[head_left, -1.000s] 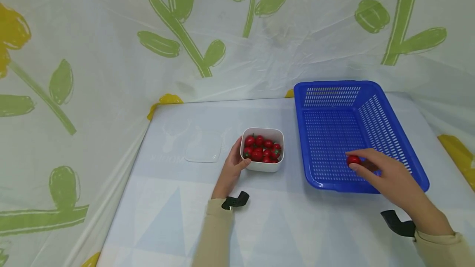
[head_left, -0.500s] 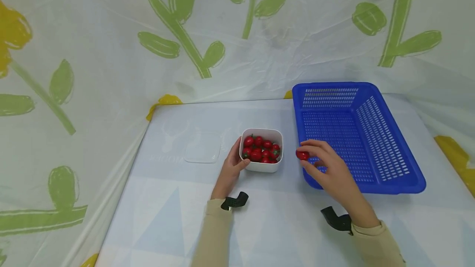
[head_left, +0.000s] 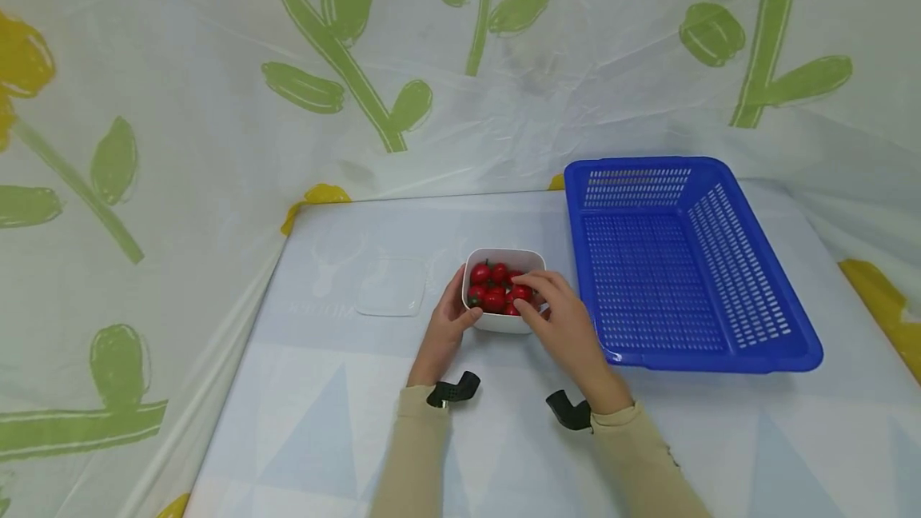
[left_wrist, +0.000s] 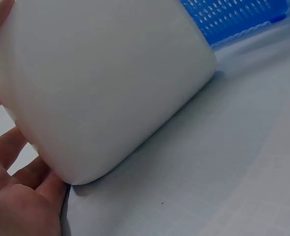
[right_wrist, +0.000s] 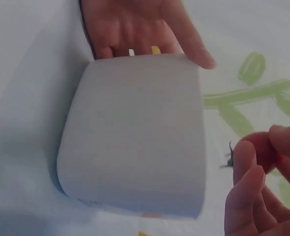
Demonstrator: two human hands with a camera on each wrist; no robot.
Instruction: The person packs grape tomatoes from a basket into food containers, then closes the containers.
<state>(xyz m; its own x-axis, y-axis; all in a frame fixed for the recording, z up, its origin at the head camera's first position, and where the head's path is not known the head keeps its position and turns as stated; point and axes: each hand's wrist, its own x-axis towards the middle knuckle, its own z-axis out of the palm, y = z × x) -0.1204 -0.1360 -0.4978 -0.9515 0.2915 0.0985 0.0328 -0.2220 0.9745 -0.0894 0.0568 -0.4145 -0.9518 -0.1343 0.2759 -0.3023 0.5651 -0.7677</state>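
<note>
A white square container (head_left: pixel 502 324) stands on the table and holds several red cherry tomatoes (head_left: pixel 494 299). My left hand (head_left: pixel 440 340) grips its left side, the thumb at the front rim and the fingers behind; the left wrist view shows those fingers against the white wall. Over the container's right part is my right hand (head_left: pixel 572 336), thumb and fingertips pinching a cherry tomato (right_wrist: pixel 264 153) whose dark green stem shows in the right wrist view. That hand hides some of the tomatoes beneath it.
To the right of the container lies a blue perforated basket (head_left: pixel 647 282), its mesh floor visible. A clear flat lid (head_left: pixel 391 288) rests on the table to the left. A flower-printed sheet (head_left: pixel 576 86) rises behind the table's back edge.
My right hand has carried the cherry tomato leftward, from over the blue basket to above the white container. The left hand and container stay in place.
</note>
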